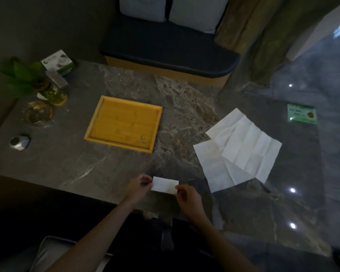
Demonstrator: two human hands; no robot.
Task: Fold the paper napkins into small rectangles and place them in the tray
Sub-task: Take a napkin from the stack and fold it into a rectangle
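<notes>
A white napkin folded into a small rectangle (165, 184) is held near the table's front edge. My left hand (138, 186) pinches its left end and my right hand (188, 199) pinches its lower right corner. A wooden tray (90, 132) lies on the table beyond my hands, to the left, with nothing in it. Several unfolded white napkins (241, 148) lie overlapping on the table to the right of my hands.
The dark marble table (86, 163) carries a green plant in a glass vase (53, 93), a glass ashtray (37, 112), a metal object (20, 142) and a tissue box (59, 61) at the left. A green packet (302, 113) lies far right. A bench (169, 54) stands behind.
</notes>
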